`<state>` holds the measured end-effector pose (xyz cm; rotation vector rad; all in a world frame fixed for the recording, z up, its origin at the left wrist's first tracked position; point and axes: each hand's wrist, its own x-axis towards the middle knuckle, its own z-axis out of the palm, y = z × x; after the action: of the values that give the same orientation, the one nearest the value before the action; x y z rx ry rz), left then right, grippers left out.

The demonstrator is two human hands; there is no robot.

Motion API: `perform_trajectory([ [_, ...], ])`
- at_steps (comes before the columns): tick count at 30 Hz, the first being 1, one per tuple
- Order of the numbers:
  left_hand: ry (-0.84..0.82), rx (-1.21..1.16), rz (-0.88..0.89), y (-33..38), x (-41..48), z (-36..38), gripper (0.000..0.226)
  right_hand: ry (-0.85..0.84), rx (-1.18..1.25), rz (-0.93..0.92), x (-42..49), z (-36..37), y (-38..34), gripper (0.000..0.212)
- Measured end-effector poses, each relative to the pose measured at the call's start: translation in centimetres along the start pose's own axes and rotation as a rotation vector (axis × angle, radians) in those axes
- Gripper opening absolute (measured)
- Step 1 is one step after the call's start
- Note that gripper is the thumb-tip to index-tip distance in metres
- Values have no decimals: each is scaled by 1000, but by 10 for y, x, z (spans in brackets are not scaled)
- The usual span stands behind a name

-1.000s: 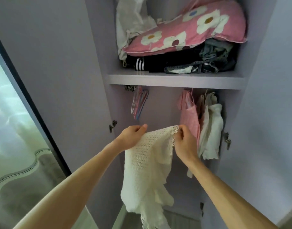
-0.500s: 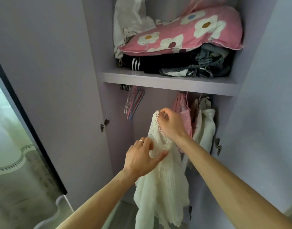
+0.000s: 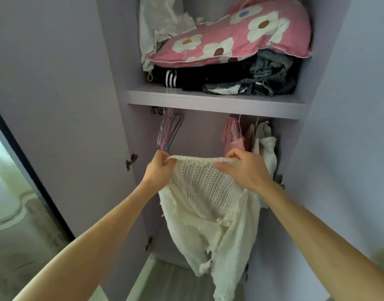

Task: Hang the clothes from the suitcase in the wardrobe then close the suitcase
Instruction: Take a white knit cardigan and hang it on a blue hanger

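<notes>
I hold a cream knitted garment [image 3: 208,205] spread in front of the open lilac wardrobe [image 3: 212,101]. My left hand [image 3: 158,168] pinches its top edge on the left, my right hand [image 3: 245,168] grips the top edge on the right. The rest of the garment hangs down between my forearms. Behind it, under the shelf, a bunch of empty hangers [image 3: 169,131] hangs at the left and pink and white clothes [image 3: 252,137] hang at the right. The suitcase is out of view.
The shelf above carries a pink flowered pillow [image 3: 236,40] on top of folded dark clothes [image 3: 230,81]. The open wardrobe door [image 3: 56,105] stands at the left, with a mirror or glass panel [image 3: 10,203] beyond it. A lilac side panel [image 3: 349,127] is at the right.
My left hand rose from the garment's middle to its top edge. Both hands moved apart and now stretch that edge out flat, where before the garment hung bunched from my right hand.
</notes>
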<state>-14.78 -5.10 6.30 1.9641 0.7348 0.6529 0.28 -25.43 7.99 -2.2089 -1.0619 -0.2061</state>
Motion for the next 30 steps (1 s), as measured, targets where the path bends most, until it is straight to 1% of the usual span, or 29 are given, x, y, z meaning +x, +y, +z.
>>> perform_trajectory([
  [1,-1,99,73,4,1,-3,18,-28,-32,-20,-1,1,3,40],
  [2,-12,233,166,8,1,-8,20,-46,-66,-43,-1,2,8,33],
  [4,-55,605,351,12,1,-18,30,-57,-143,-79,0,3,22,13],
  [5,-76,784,426,12,3,-22,30,-49,-175,-86,0,4,29,8],
  [6,-83,908,484,11,4,-27,23,-31,-195,-93,0,4,35,11],
  [7,-83,979,506,9,7,-31,14,-13,-200,-82,0,3,40,18],
  [8,-66,1000,491,6,9,-35,15,12,-194,-50,0,1,44,23],
  [10,-53,966,392,-3,16,-45,23,69,-172,67,0,-4,48,29],
  [11,-73,889,318,-6,18,-50,26,87,-160,119,0,-6,50,30],
  [13,-161,643,121,-9,21,-57,30,78,-148,175,0,-9,54,30],
  [15,-228,344,-23,-3,21,-59,21,-26,-150,207,-1,-9,53,32],
  [17,-235,69,-98,5,20,-61,9,-139,-102,266,-5,-8,50,29],
  [18,-228,25,-102,8,19,-61,14,-160,-76,309,-7,-6,50,28],
  [19,-217,81,-62,9,19,-60,17,-145,-76,341,-9,-5,50,27],
  [21,-164,381,74,8,18,-60,14,-107,-133,345,-10,-3,52,26],
  [22,-128,443,105,5,17,-60,12,-129,-135,349,-11,-2,53,23],
  [23,-95,441,109,2,16,-61,12,-178,-121,353,-9,-1,53,17],
  [24,-71,398,86,1,17,-61,15,-228,-90,364,-10,0,53,12],
  [25,-46,335,48,-1,18,-62,20,-273,-30,384,-9,2,53,16],
  [27,-20,158,-62,2,16,-62,28,-307,150,407,-11,7,55,28],
  [30,48,-60,-168,8,11,-57,23,-324,504,417,-10,17,61,37],
])
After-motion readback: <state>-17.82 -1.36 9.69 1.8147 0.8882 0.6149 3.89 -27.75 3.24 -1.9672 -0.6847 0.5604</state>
